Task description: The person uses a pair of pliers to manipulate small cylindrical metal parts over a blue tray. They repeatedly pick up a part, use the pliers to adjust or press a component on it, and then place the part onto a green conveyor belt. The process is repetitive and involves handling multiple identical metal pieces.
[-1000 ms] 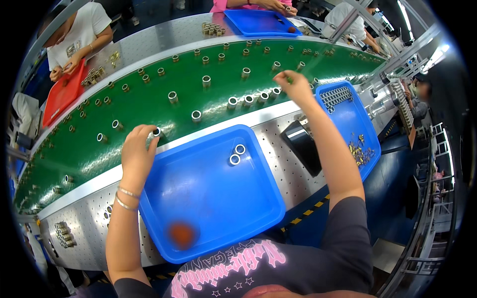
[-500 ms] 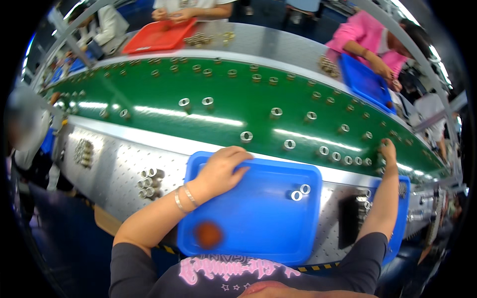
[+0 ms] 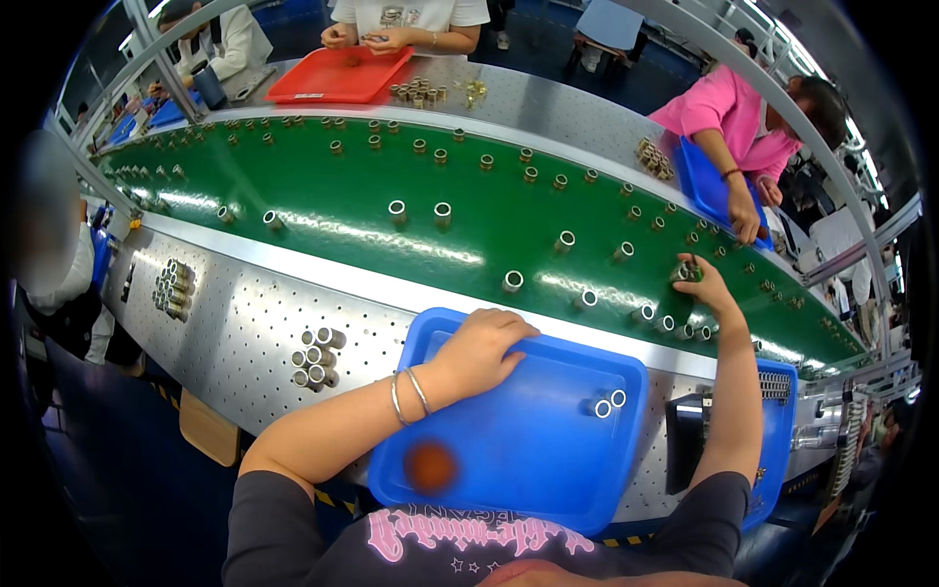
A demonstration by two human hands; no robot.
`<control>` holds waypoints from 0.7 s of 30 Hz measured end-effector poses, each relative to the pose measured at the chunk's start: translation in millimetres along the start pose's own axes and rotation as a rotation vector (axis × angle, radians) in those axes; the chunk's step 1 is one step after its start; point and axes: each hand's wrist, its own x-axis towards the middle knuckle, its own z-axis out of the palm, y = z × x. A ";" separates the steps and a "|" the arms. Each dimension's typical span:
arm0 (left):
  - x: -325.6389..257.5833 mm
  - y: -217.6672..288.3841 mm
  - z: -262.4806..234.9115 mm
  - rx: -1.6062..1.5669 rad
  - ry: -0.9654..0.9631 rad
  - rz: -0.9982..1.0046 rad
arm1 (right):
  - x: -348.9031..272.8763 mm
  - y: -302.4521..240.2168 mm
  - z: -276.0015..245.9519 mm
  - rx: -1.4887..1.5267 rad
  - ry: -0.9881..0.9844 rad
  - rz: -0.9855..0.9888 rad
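Green conveyor belt (image 3: 323, 210) strewn with metal rings. Right hand (image 3: 702, 284) pinching rings (image 3: 688, 271) at belt's near edge; left hand (image 3: 479, 347) pressed flat on blue tray (image 3: 528, 460). Only two rings (image 3: 608, 402) collected, many left.

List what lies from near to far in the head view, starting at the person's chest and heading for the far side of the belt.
Blue tray with the left hand on its far rim → perforated metal ledge → green conveyor belt dotted with metal rings → far metal ledge → red tray.
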 end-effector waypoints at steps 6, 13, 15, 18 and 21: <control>-5.9 5.7 1.8 -0.004 -0.054 0.000 | 34.2 -65.6 78.7 -0.183 -0.146 -0.227; -11.0 -2.3 -13.0 -0.099 -0.045 0.032 | 65.6 -143.5 179.5 -0.282 -0.260 -0.469; 1.1 -2.5 -40.0 -0.140 -0.008 -0.007 | 74.9 -156.0 199.2 -0.294 -0.260 -0.523; 17.3 -57.6 -82.3 0.112 0.360 -0.091 | 81.7 -182.8 232.2 -0.291 -0.292 -0.531; 17.5 -120.3 -127.5 0.339 0.325 -0.273 | 82.8 -209.9 265.9 -0.275 -0.323 -0.543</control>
